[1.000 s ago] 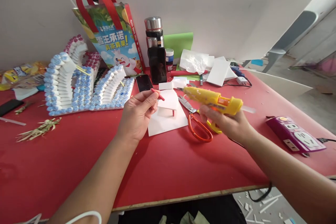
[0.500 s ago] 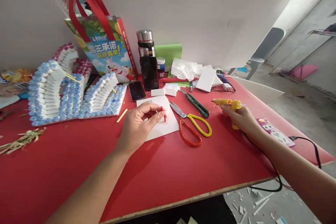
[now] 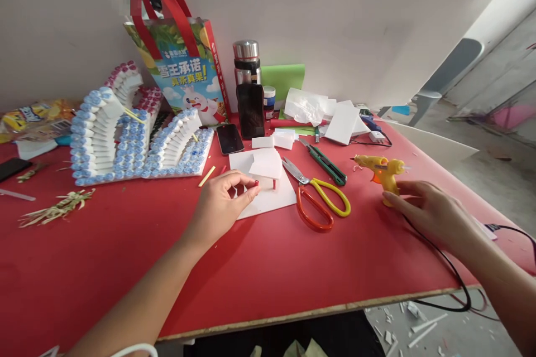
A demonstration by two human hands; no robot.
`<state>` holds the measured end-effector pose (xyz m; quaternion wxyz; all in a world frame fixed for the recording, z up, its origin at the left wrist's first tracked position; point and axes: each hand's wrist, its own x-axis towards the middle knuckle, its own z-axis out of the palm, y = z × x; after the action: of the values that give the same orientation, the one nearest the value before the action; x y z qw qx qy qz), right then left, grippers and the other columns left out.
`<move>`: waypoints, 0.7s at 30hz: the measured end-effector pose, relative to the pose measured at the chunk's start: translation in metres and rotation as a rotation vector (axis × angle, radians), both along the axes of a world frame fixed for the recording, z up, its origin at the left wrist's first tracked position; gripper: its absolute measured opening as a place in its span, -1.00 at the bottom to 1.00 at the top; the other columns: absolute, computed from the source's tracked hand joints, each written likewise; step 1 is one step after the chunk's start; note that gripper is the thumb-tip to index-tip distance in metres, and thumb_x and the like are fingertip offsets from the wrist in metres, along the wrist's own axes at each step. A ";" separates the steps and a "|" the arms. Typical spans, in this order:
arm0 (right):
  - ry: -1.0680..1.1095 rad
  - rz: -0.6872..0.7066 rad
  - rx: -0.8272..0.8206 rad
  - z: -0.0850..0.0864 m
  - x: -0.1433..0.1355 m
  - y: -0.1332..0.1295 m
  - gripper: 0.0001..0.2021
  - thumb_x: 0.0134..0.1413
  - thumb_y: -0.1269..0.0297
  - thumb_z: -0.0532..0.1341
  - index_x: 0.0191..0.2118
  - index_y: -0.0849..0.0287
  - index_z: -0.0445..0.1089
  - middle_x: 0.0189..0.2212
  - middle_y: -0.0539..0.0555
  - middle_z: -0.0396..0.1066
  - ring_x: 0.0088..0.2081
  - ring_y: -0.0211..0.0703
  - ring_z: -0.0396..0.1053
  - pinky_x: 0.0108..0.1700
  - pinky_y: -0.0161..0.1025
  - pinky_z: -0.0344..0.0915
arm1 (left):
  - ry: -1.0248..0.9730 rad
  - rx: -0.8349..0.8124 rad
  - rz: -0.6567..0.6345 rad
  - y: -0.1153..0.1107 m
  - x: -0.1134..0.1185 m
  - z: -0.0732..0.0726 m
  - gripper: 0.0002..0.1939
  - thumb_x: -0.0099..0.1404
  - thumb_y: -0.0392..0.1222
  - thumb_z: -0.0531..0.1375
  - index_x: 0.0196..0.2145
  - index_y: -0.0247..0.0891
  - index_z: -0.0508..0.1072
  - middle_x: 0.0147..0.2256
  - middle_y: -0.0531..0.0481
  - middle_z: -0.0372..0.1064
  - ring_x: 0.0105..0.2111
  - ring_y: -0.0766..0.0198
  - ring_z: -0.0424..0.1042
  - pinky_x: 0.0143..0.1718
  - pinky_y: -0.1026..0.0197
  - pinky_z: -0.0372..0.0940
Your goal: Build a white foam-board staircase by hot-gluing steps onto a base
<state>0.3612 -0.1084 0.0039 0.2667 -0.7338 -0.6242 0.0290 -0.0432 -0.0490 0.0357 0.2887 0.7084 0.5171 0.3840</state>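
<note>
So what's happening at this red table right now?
A person is building a small model from white foam board. The left hand pinches a short red stick upright at the edge of the white foam base, under a raised foam piece that already rests on another red post. The right hand is open beside the yellow glue gun, which stands on the table. Scissors and a utility knife lie between them.

A short red stick (image 3: 256,183) stands upright at the edge of a white foam sheet (image 3: 268,198), while the yellow glue gun (image 3: 383,171) stands well apart.
</note>
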 end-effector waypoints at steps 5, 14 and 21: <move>-0.251 -0.022 0.200 0.033 -0.041 -0.045 -0.84 0.26 0.01 0.15 -0.18 -0.09 0.38 -0.27 0.14 0.53 -0.34 0.24 0.51 -0.36 0.09 0.32 | 0.024 -0.160 0.083 0.006 -0.005 -0.006 -0.75 0.16 0.02 0.36 -0.38 -0.23 0.58 -0.39 0.01 0.53 -0.45 0.29 0.35 -0.35 0.20 0.25; -0.098 0.581 0.260 0.070 -0.162 0.027 -0.89 0.29 0.25 0.20 -0.21 0.13 0.45 -0.27 0.11 0.48 -0.33 -0.11 0.43 -0.32 -0.19 0.29 | -0.136 -0.513 0.063 0.015 -0.014 -0.006 -0.66 0.00 0.08 0.44 -0.43 -0.26 0.59 -0.39 -0.09 0.58 -0.31 0.12 0.50 -0.24 0.14 0.31; -0.131 0.647 0.079 0.038 -0.202 0.083 -0.65 0.14 0.29 0.32 0.05 0.13 0.41 -0.01 0.24 0.38 -0.02 0.12 0.39 -0.04 -0.03 0.33 | -0.268 -0.414 0.113 0.024 -0.008 -0.014 -0.65 -0.06 0.04 0.48 -0.44 -0.28 0.58 -0.47 -0.03 0.51 -0.46 0.25 0.41 -0.40 0.22 0.28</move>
<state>0.1593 -0.0256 0.0421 0.2313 -0.4868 -0.8414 0.0406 -0.0507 -0.0249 0.0221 0.4716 0.5471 0.5804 0.3761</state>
